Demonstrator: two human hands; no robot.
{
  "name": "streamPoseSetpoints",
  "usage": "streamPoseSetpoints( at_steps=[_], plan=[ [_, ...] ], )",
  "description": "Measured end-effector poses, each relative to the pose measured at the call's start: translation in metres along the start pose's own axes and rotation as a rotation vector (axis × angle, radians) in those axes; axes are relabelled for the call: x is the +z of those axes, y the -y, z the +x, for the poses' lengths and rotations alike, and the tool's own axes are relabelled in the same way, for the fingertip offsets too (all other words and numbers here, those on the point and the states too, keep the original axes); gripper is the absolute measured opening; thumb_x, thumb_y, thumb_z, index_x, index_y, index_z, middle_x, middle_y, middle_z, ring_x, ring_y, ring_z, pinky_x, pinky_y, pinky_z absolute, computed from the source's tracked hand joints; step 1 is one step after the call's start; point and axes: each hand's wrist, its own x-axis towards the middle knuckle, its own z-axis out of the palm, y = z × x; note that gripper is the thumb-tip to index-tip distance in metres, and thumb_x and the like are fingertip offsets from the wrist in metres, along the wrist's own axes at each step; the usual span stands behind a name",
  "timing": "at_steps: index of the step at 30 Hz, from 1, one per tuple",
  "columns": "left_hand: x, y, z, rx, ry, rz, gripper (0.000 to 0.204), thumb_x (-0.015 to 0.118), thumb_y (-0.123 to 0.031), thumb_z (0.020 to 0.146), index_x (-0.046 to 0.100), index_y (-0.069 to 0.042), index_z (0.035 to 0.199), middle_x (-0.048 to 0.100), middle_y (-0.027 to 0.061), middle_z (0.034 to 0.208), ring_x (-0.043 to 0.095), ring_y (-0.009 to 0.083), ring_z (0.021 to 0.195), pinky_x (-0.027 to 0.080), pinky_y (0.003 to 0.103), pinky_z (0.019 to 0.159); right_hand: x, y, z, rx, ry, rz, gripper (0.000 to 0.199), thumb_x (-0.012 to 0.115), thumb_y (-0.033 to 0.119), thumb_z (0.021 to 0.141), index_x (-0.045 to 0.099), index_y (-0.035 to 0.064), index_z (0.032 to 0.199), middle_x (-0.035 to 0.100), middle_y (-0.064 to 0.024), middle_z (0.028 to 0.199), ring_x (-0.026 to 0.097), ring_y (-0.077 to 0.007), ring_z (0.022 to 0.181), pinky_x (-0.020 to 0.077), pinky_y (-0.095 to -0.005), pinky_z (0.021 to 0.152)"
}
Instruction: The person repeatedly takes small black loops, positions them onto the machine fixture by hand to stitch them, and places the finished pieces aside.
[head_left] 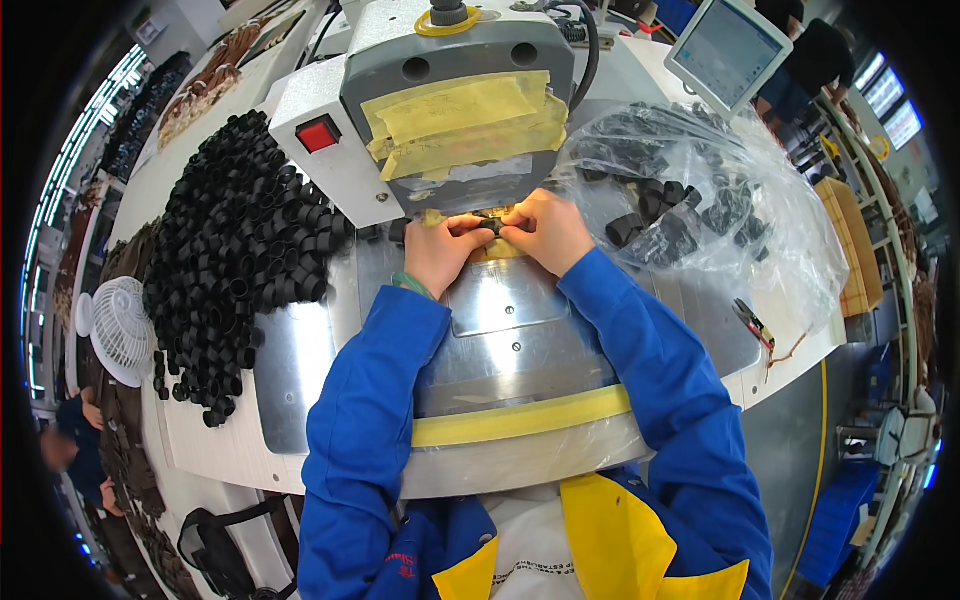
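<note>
My left hand [436, 254] and my right hand [552, 232] meet under the grey head of a sewing machine [465, 62]. Between their pinched fingertips sits a small black band loop [491, 227], partly covered by the fingers. Both hands grip it close to the lit work spot of the machine, above the metal bed plate [512, 345]. On the left lies a large heap of similar black loops [240, 215]. More black loops [650, 212] lie in and about a clear plastic bag [790, 235] on the right.
A red switch [319, 134] is on the machine's side, and a tilted screen [727, 52] stands at the back right. Small snips [754, 324] lie near the table's right edge. A white fan [122, 330] stands left of the heap. Another person [75, 440] is at far left.
</note>
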Motion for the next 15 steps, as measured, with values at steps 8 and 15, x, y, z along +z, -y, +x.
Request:
streamPoseSetpoints(
  at_steps=[8, 15],
  plan=[
    [0.0014, 0.0059, 0.0036, -0.036, 0.022, -0.006, 0.025, 0.072, -0.021, 0.061, 0.067, -0.002, 0.076, 0.065, 0.0089, 0.070, 0.062, 0.0143, 0.060, 0.047, 0.024, 0.061, 0.0033, -0.0056, -0.0005, -0.034, -0.069, 0.047, 0.018, 0.070, 0.014, 0.062, 0.064, 0.0027, 0.075, 0.055, -0.0079, 0.067, 0.055, -0.0170, 0.056, 0.0435, -0.0276, 0.052],
    [-0.0009, 0.0059, 0.0029, -0.002, 0.015, 0.063, 0.027, 0.072, -0.024, 0.061, 0.067, -0.002, 0.076, 0.065, 0.0094, 0.071, 0.062, 0.0163, 0.062, 0.047, 0.024, 0.065, 0.0053, -0.0042, -0.0006, -0.019, -0.074, 0.064, 0.019, 0.071, 0.014, 0.062, 0.064, 0.0028, 0.075, 0.055, -0.0072, 0.067, 0.054, -0.0166, 0.056, 0.0436, -0.0271, 0.052]
  ],
)
